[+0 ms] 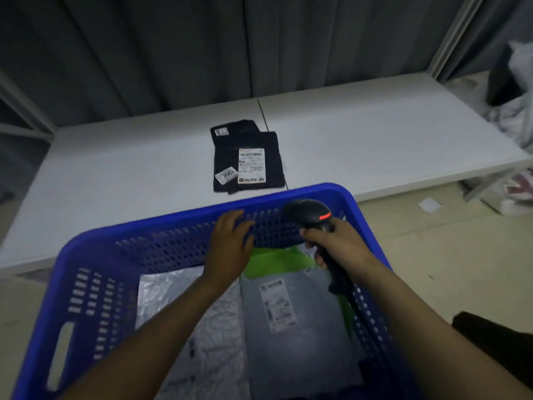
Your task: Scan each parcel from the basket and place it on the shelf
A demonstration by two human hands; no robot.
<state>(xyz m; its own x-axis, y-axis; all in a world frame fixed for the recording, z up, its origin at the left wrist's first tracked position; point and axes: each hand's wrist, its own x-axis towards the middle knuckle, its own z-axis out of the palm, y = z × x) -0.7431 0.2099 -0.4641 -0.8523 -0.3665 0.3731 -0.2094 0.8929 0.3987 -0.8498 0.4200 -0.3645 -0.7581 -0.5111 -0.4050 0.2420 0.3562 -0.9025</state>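
A blue perforated basket (pixel 86 255) fills the lower view and holds several parcels: a grey one with a white label (pixel 297 327), a silver crinkled one (pixel 213 319) and a green one (pixel 277 261). My left hand (pixel 230 243) hovers open over the basket, fingers spread near its far wall. My right hand (pixel 337 243) grips a black barcode scanner (pixel 311 215) with a red light, held above the green parcel. Two dark parcels with white labels (pixel 248 160) lie on the white shelf board (pixel 115 168) beyond the basket.
Grey curtains hang behind the shelf, and a metal upright (pixel 452 39) stands at its right end. White bags (pixel 516 116) pile up at the far right. A dark object (pixel 490 342) sits on the pale floor at the lower right.
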